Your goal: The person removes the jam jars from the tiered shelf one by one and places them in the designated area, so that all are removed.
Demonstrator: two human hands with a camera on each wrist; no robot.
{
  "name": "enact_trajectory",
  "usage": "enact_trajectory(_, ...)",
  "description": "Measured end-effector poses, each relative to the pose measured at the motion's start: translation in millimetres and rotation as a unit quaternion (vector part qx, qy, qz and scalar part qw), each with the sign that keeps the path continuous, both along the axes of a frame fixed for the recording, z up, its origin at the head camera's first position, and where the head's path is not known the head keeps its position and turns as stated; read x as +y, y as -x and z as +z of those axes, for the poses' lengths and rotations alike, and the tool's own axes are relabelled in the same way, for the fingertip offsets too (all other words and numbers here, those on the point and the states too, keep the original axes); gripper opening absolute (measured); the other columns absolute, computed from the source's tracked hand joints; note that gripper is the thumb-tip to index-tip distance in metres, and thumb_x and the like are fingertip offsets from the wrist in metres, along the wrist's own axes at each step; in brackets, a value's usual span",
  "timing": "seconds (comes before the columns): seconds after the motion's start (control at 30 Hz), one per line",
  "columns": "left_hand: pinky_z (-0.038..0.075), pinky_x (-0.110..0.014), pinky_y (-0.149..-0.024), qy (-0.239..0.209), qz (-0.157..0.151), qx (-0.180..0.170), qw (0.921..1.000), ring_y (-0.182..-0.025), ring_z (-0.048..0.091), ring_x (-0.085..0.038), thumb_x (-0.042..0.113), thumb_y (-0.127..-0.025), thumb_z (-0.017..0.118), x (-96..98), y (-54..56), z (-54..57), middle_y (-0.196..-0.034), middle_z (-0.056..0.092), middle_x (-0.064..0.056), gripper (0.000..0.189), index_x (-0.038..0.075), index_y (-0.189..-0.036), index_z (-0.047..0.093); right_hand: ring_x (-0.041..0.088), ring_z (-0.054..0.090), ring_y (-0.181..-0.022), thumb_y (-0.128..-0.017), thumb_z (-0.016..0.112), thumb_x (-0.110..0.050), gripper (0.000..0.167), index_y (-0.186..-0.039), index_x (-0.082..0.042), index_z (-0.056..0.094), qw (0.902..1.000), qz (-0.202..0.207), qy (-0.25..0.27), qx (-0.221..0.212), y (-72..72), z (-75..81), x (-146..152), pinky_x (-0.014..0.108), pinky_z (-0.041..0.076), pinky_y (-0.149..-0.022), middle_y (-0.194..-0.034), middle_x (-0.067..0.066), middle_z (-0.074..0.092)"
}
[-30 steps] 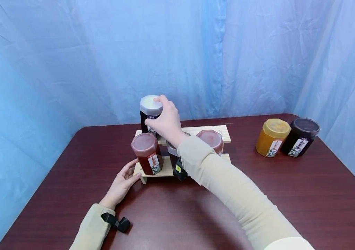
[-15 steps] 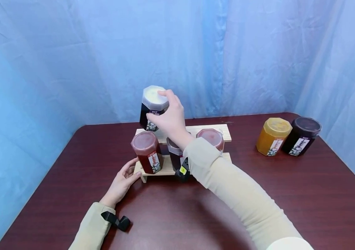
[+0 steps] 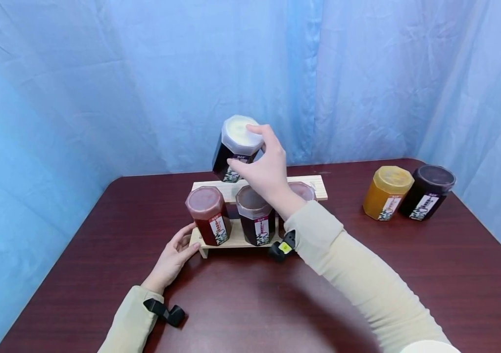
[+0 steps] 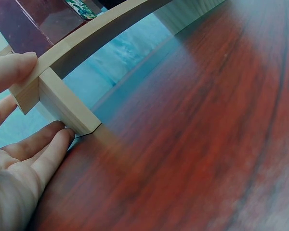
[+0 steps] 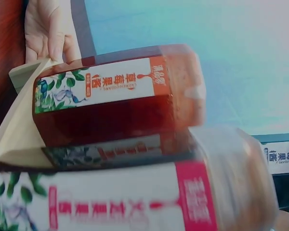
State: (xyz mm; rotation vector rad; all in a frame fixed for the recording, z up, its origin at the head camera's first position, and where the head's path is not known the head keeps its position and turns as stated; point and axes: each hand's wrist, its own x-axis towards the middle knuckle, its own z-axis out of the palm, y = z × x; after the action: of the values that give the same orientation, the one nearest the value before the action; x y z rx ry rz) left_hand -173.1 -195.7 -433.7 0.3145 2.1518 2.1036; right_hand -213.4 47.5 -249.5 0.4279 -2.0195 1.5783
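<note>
Both hands grasp: the left hand holds the wooden rack at eight o'clock; near eleven o'clock above it, the white-lidded jar, now lifted clear and tilted, is pinched in the right hand, its only support.

right grip high and curled, left grip low
</note>
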Motion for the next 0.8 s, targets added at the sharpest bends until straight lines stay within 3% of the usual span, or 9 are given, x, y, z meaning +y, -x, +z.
enact_trajectory(0.37,0.045,-0.015,-0.088,0.003,-0.001,0.001,1.0,-0.106,0.054,0.002,-0.001,-0.092,0.054,-3.4,-2.0,0.5,-0.138,0.038,-0.031,0.059,-0.002,-0.145,0.027,0.023,0.06,-0.103,-0.068,0.076,0.007,0.062,-0.123,0.0,0.049,0.9973,0.031,0.065,0.011,-18.5,-1.8,31.6,0.029,0.056,-0.069,-0.125,0.013,0.05)
enact_trajectory(0.6,0.046,-0.016,-0.088,0.01,0.005,-0.021,0.9997,-0.106,0.055,0.001,0.001,-0.092,0.055,-3.0,-3.1,1.2,-0.138,0.039,-0.029,0.061,0.002,-0.146,0.027,0.019,0.059,-0.096,-0.065,0.076,0.013,0.065,-0.123,0.004,0.048,0.9935,0.027,0.105,0.035,-29.1,3.7,50.5,0.021,0.054,-0.065,-0.12,0.005,0.051)
enact_trajectory(0.8,0.046,-0.016,-0.087,0.011,0.006,-0.024,0.9996,-0.106,0.055,0.001,0.0,-0.092,0.054,-2.9,-3.3,2.7,-0.139,0.039,-0.028,0.061,0.004,-0.146,0.027,0.016,0.059,-0.091,-0.065,0.075,0.014,0.065,-0.123,0.002,0.049,0.9925,0.002,0.109,0.056,-35.7,6.6,73.7,0.019,0.054,-0.066,-0.115,-0.005,0.051)
